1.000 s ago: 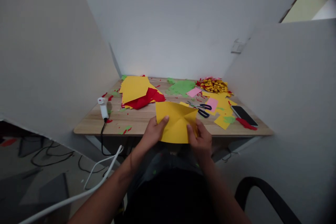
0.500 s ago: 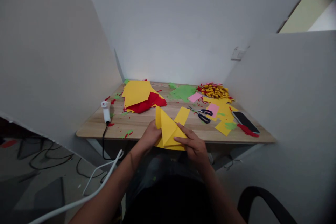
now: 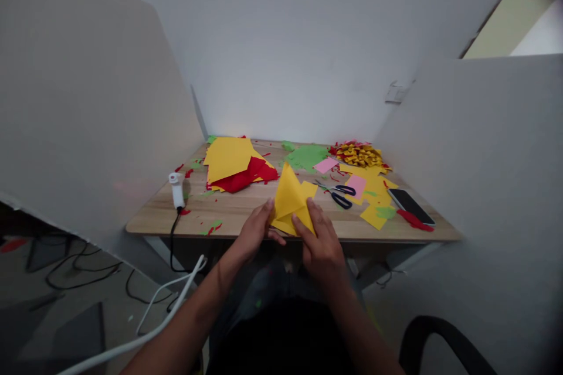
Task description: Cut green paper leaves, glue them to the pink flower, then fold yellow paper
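A folded sheet of yellow paper (image 3: 291, 196) is held at the near edge of the table, its pointed tip upward and creases across its front. My left hand (image 3: 257, 228) grips its lower left edge, with one finger curling underneath. My right hand (image 3: 320, 240) pinches the right side, fingers lying over the front and the thumb out of sight behind. Just behind the fold, a yellow paper strip (image 3: 309, 188) on the table is partly covered. Black-handled scissors (image 3: 339, 194) rest to the right, a little beyond my right hand.
Yellow sheets (image 3: 229, 157) and red paper (image 3: 240, 179) are stacked at back left. Green paper (image 3: 308, 156), pink pieces (image 3: 357, 185) and a heap of folded yellow pieces (image 3: 359, 154) lie toward the right. A phone (image 3: 411, 206) and a corded white device (image 3: 177, 190) flank the work area.
The yellow paper has turned and narrowed into a more upright triangle, covering more of the strip behind. My left hand has shifted to its lower left edge; my right hand has stayed on the right side.
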`<state>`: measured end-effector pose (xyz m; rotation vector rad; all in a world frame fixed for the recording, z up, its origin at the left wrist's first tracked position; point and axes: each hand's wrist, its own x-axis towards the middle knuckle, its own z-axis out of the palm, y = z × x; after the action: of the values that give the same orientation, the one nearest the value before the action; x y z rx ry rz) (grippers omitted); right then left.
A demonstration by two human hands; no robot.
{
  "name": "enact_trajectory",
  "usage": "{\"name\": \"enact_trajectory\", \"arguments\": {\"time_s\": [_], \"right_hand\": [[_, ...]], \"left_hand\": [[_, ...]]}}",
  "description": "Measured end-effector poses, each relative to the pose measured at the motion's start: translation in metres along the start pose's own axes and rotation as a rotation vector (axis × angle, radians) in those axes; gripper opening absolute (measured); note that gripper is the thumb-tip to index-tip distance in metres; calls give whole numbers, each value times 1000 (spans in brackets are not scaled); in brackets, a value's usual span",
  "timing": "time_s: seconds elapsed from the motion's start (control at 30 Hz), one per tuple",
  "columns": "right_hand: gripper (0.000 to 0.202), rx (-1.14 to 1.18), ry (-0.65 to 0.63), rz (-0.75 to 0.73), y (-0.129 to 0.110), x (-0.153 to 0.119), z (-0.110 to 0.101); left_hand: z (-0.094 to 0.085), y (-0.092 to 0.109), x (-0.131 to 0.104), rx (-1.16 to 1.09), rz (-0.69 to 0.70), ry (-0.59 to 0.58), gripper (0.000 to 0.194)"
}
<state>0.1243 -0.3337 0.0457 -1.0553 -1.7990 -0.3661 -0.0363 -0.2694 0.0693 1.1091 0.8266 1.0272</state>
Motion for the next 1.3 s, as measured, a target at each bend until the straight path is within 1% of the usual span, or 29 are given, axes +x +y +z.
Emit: {"name": "enact_trajectory", "arguments": {"time_s": [0.07,0.13,0.2,0.27,0.3,0.33,0.37,0.4,0.43,0.47,0.5,0.53,0.57,0.6,0.67,0.73,0.77,0.8,0.87,1.0,1.1,1.2,1.3], "right_hand": [[56,-58,7,21,-3,2,1],[51,-73,-1,13,-5,3,0],[41,-24,-41,-5,-6,1,-3],[32,106,-74,41,-4,1,-7],[32,197,-61,117,-2,1,-9],[36,304,-36,231,0,2,-11],[42,427,-18,368,4,4,-13],[48,563,-27,509,7,6,-14],[51,699,-80,639,9,8,-16],[50,818,-164,746,11,10,-17],[47,904,-248,826,11,12,-17],[43,946,-297,887,9,13,-17],[42,952,-293,942,7,13,-16],[42,937,-236,993,3,13,-14],[43,912,-40,1074,-7,12,-7],[44,934,110,1119,-16,12,-1],[44,951,142,1128,-18,12,1],[45,968,144,1125,-20,11,3],[47,1007,106,1086,-18,10,3],[54,1058,79,993,-8,4,-5],[52,978,78,1042,-5,5,-10],[49,898,140,1109,-7,10,-12],[46,845,231,1124,-11,14,-13]], "left_hand": [[2,4,-2,9,15,-79,59],[3,7,-3,73,27,-117,60],[2,9,-2,122,42,-68,59],[1,12,-1,148,51,-11,53],[0,13,-1,166,49,-3,51],[-2,14,-2,188,44,-13,49],[-2,16,-3,210,38,-41,46],[-3,17,-4,230,34,-83,44],[-3,19,-6,248,42,-129,41],[-2,20,-8,265,56,-174,39],[0,21,-10,280,75,-208,36],[2,21,-12,288,96,-219,34],[5,21,-14,285,116,-202,34],[8,20,-15,265,129,-166,35],[15,18,-16,174,128,-76,42],[21,16,-16,58,117,1,48],[23,16,-16,10,110,26,50],[24,16,-15,-26,105,45,51],[25,17,-14,-63,102,72,53],[19,22,-14,-13,119,65,55],[18,24,-18,68,152,37,49],[22,23,-24,125,191,14,44],[29,20,-29,161,200,-11,45]]}}
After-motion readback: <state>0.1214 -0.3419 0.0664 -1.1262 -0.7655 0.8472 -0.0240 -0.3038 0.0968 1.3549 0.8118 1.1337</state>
